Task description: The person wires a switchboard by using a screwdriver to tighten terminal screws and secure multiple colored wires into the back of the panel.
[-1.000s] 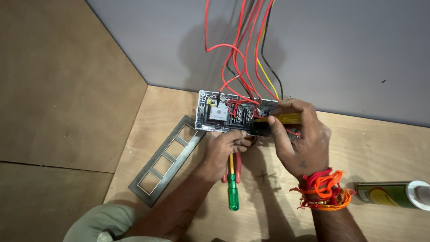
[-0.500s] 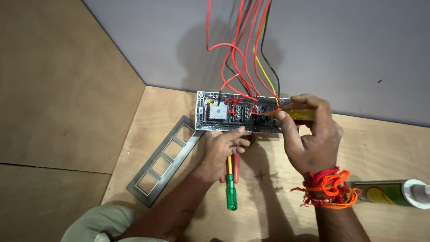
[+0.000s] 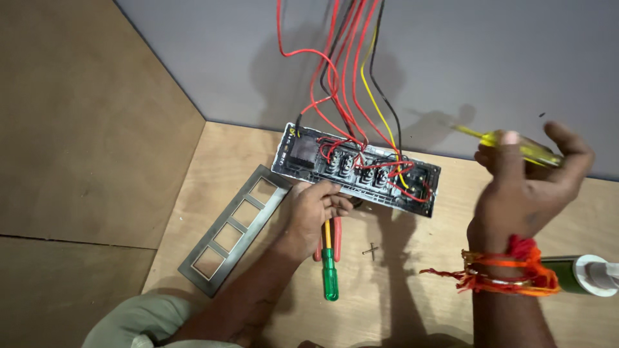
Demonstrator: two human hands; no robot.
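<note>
Green-handled screwdriver (image 3: 329, 270) and red-handled pliers (image 3: 336, 237) lie just below left hand (image 3: 314, 207); small screws (image 3: 371, 251) between the hands; grey frame plate (image 3: 234, 229) to its left; tube (image 3: 583, 274) beside right wrist. Switch module (image 3: 358, 169), long axis running left-to-right, slightly downward, holds red, yellow, black wires (image 3: 348, 84). Left hand's fingers curl on its lower edge. Right hand (image 3: 525, 187), raised clear of the module, closed around yellow screwdriver (image 3: 509, 142), tip pointing up-left.

The wooden board (image 3: 412, 283) carries a grey frame (image 3: 235, 227), green-handled screwdriver (image 3: 329, 274), screw (image 3: 371, 251) and tube (image 3: 583, 274).
</note>
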